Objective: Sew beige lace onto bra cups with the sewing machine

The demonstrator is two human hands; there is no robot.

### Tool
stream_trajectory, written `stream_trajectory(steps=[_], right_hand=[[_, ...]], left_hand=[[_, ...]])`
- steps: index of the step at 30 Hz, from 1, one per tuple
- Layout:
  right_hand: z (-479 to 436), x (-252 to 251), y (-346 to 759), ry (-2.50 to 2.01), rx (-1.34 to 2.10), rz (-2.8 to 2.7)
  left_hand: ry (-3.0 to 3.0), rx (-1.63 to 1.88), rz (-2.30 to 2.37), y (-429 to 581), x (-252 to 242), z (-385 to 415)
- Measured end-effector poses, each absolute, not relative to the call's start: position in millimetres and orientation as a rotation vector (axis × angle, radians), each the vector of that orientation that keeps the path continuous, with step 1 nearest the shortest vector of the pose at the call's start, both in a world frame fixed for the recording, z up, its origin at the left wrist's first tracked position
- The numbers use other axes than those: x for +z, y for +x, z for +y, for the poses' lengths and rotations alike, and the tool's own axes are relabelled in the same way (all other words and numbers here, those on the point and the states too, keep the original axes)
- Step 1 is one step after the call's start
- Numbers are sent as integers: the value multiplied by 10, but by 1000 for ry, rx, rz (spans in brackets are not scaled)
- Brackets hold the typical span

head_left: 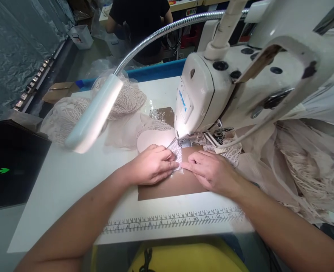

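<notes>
Under the needle area of a white sewing machine (pixel 197 90) lies a strip of pale lace fabric (pixel 178 153), brightly lit. My left hand (pixel 157 165) is closed at the lace's left side, thumb and forefinger pinched on its edge. A thin dark sliver shows between that hand and the needle; its kind is unclear. From the other side, my right hand (pixel 209 169) has its fingers curled, with the fingertips pressed on the lace's right edge, close to the left fingertips. Both hands rest over a brown plate (pixel 169 190) on the table.
A bendable lamp (pixel 95 113) arches over the left side. Bundled lace pieces (pixel 127 96) lie behind it, and more beige fabric (pixel 305 166) is heaped at right. A printed ruler (pixel 172 221) runs along the white table's (pixel 62 192) front. Another person (pixel 140 26) sits beyond.
</notes>
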State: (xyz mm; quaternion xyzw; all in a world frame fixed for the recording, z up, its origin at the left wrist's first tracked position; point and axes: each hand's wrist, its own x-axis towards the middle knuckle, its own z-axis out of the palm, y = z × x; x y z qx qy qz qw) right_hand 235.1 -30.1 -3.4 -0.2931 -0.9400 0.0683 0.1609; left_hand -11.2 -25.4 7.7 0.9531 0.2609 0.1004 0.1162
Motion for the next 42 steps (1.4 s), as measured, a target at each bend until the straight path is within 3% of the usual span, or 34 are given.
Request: stream_trajectory(steps=[12, 25, 42], right_hand=[[-328, 11, 2348, -812, 333, -2591], [-361, -1, 2309, -750, 181, -2693], [-350, -62, 2304, -893, 161, -2646]], left_hand=[[2806, 299, 761, -90, 99, -271], [2746, 424, 883, -16, 136, -232], [2916, 206, 1033, 53, 38, -157]])
